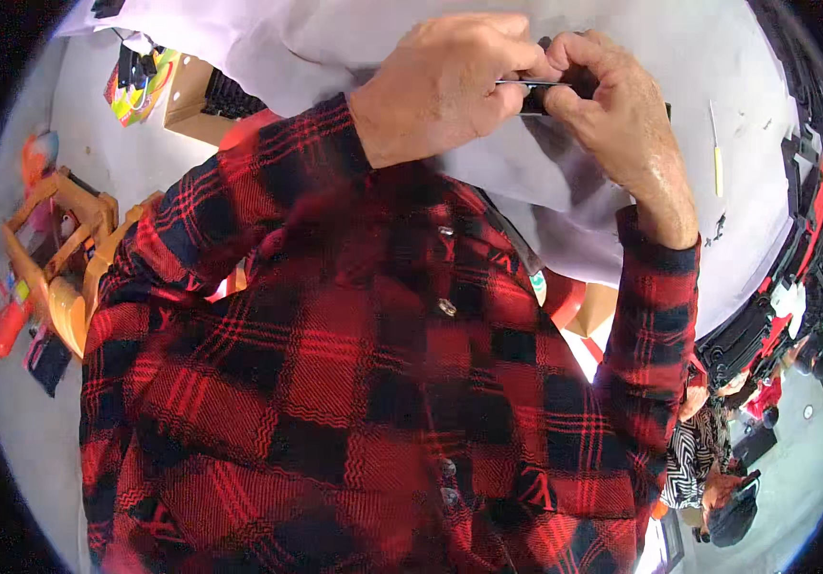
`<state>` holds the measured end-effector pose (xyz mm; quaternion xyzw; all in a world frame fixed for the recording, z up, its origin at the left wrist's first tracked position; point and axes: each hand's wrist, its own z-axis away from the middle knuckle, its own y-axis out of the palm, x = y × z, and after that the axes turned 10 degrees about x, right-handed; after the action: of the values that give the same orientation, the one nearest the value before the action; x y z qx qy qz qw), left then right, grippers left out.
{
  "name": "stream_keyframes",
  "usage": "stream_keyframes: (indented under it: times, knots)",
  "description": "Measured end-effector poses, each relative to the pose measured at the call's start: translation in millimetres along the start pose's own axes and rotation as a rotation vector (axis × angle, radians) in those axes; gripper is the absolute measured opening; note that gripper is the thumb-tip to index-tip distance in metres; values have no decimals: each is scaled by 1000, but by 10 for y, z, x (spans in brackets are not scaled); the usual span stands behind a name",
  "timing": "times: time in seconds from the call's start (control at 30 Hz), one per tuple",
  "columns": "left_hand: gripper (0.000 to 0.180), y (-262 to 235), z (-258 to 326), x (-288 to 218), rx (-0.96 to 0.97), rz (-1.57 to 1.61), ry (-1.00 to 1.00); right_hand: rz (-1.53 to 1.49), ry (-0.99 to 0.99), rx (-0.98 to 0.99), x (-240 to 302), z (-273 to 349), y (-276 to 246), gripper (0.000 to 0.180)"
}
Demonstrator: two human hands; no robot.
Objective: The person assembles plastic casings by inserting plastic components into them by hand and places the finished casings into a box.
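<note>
Both of my hands meet over a white-covered table at the top of the head view. My left hand is closed in a pinch, with a thin shiny metal piece at its fingertips. Thumb and fingers of my right hand grip a small black part, mostly covered by the fingers. The metal piece reaches from the left fingertips to the right thumb; its kind is too small to tell. To the right of my right hand lies a thin tool with a pale yellow handle.
Small black bits lie near the tool. Dense black and red items line the table's right side. A cardboard box with black parts stands at left, above a wooden chair. Another person is at lower right.
</note>
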<state>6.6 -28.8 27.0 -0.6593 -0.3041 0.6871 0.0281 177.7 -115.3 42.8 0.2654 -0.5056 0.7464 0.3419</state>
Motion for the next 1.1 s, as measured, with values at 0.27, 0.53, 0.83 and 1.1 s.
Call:
stream_keyframes:
  times: [0.27,0.53,0.83,1.1]
  knots:
    - [20,159,6,213,-128,-168,153,147,-72,-9,57,-2,-64,12]
    - [27,-129,3,-67,94,113,15,-30,12,34,-81,57,-115,11]
    - [34,-146,253,-117,0,-71,86,-155,37,-554,37,531,-139,16]
    - [41,69,180,239,-359,-315,607,-368,250,-274,134,544,112,32]
